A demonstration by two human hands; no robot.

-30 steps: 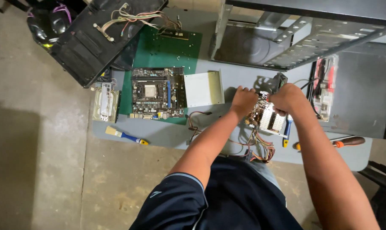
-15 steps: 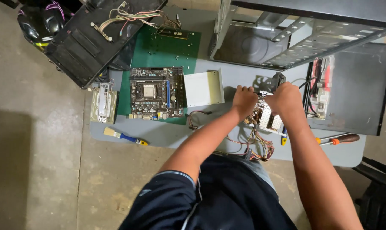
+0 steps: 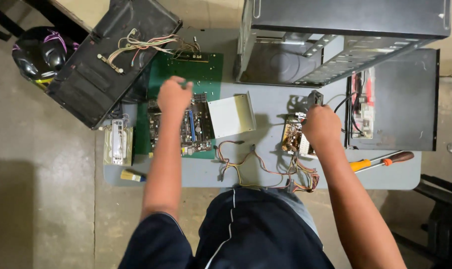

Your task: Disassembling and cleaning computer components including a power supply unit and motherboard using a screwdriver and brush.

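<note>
My left hand hovers over the top edge of a motherboard that lies on a green mat. Its fingers are curled downward, and what is under them is hidden. My right hand grips an opened power supply board near the middle right of the grey table. A bundle of coloured wires trails from that board toward the table's front edge. A white metal cover lies between my two hands.
An open computer case stands at the back, its black side panel lying to the right. An orange-handled screwdriver lies front right. A black panel with wires, a helmet, a drive and a small brush are at left.
My left hand has let go of the power supply board and swung left to the motherboard. My right hand stays on the board.
</note>
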